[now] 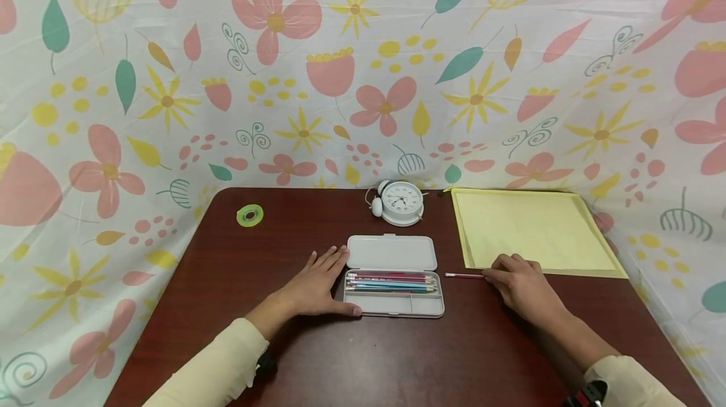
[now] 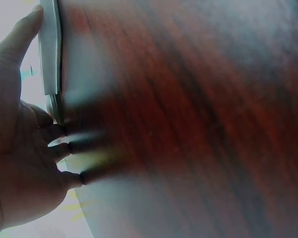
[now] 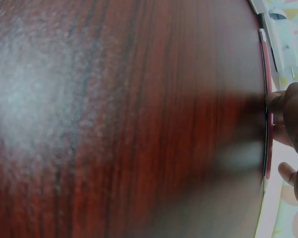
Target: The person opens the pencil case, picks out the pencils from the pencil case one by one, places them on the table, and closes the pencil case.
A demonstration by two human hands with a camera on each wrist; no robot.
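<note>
An open white pencil case (image 1: pixel 391 305) lies on the table with its lid (image 1: pixel 391 252) folded back. Several pencils (image 1: pixel 390 282), red, purple and blue, lie side by side in its upper compartment; two lower compartments show bare bottoms. My left hand (image 1: pixel 314 284) rests at the case's left side, fingers spread and straight, the thumb along the front left corner. In the left wrist view the thumb (image 2: pixel 27 32) is beside the case's edge. To the right of the case, my right hand (image 1: pixel 524 287) pinches a dark red pencil (image 3: pixel 267 64) between thumb and fingers, its white eraser end toward the case.
Behind the case stands a white alarm clock (image 1: pixel 401 200). A yellow zip folder (image 1: pixel 533 230) lies at the back right, just beyond the right hand. A green roll of tape (image 1: pixel 249 215) is at the back left. Floral cloth (image 1: pixel 363 79) hangs behind the brown table (image 1: pixel 397 356).
</note>
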